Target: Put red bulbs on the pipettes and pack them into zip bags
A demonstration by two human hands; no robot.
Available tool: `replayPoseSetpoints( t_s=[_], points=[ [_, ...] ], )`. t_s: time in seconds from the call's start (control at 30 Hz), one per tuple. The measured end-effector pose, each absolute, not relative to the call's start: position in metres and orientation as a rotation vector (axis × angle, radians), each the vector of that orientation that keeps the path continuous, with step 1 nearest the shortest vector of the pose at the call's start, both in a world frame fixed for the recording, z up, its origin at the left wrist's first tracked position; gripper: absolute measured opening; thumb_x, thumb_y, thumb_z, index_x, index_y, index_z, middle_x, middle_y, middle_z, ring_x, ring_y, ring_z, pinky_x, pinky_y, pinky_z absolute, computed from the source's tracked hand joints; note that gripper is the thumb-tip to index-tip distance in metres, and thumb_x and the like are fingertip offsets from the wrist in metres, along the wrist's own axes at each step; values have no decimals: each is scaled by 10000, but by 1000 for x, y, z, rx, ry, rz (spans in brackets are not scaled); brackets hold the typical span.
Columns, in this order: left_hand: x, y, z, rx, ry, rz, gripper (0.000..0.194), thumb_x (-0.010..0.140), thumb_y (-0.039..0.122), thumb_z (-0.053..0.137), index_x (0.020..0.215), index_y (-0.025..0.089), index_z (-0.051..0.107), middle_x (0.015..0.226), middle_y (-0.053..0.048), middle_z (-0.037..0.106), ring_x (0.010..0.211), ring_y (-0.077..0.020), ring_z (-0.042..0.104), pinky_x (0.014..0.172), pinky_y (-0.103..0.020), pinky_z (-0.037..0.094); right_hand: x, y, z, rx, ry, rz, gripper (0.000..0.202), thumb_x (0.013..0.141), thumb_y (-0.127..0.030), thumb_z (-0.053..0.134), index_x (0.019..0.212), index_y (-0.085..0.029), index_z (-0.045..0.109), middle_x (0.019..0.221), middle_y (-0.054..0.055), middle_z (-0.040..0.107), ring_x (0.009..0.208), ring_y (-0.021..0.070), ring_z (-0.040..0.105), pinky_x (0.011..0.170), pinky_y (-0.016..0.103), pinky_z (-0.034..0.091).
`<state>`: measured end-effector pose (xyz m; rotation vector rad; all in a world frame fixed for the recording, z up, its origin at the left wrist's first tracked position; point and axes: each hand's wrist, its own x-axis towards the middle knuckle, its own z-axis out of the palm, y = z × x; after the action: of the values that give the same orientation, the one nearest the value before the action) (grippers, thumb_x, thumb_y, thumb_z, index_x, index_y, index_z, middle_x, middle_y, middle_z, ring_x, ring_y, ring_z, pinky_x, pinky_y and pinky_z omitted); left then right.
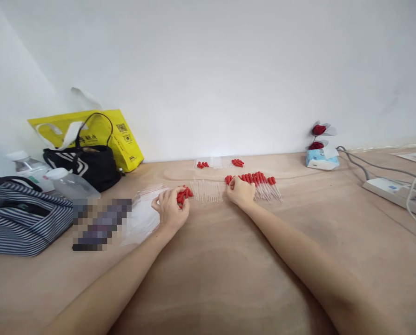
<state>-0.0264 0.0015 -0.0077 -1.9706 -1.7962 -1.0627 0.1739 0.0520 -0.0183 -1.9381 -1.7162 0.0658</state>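
Note:
A small heap of red oblong pieces (184, 196) lies on the table, partly behind my left hand (171, 206). That hand curves around the heap with thumb and forefinger apart. Thin pale sticks (207, 191) lie in a row between my two hands. To the right, several red-tipped sticks (262, 184) lie side by side, red ends away from me. My right hand (241, 190) is at the left end of this row, its fingers curled together beside a red tip. What its fingertips hold is hidden.
Clear plastic bags (147, 209) lie left of my left hand. Small bags with red pieces (238, 163) lie near the wall. A striped bag (26, 218), bottles, a black bag (85, 167) and a yellow bag (124, 149) stand left; a tissue pack (321, 159) and power strip (399, 193), right.

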Motion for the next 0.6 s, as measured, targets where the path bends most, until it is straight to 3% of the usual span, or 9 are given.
replayPoseSetpoints(
  t_s=[0.33, 0.5, 0.6],
  points=[
    [-37, 10, -4, -1888, -2024, -857, 211, 668, 239, 533, 874, 240, 581, 974, -33, 583, 989, -257, 447, 848, -433, 228, 166, 55, -20, -1933, -1744, -9, 207, 761, -282, 420, 813, -182, 593, 878, 66, 635, 823, 201, 555, 765, 363, 222],
    [-40, 6, -6, -1959, -1926, -683, 172, 686, 278, 531, 844, 240, 590, 1038, -44, 560, 1029, -270, 419, 862, -465, 197, 155, 48, -13, -1943, -1916, 27, 281, 745, -365, 441, 771, -162, 634, 835, 100, 638, 822, 230, 549, 790, 398, 226],
    [-42, 7, -7, -1963, -1887, -622, 187, 717, 311, 517, 865, 233, 601, 1060, -61, 554, 1033, -275, 412, 864, -474, 192, 148, 47, -11, -2017, -1958, 57, 298, 755, -318, 423, 781, -128, 652, 832, 138, 640, 809, 234, 556, 798, 407, 230]
  ],
)
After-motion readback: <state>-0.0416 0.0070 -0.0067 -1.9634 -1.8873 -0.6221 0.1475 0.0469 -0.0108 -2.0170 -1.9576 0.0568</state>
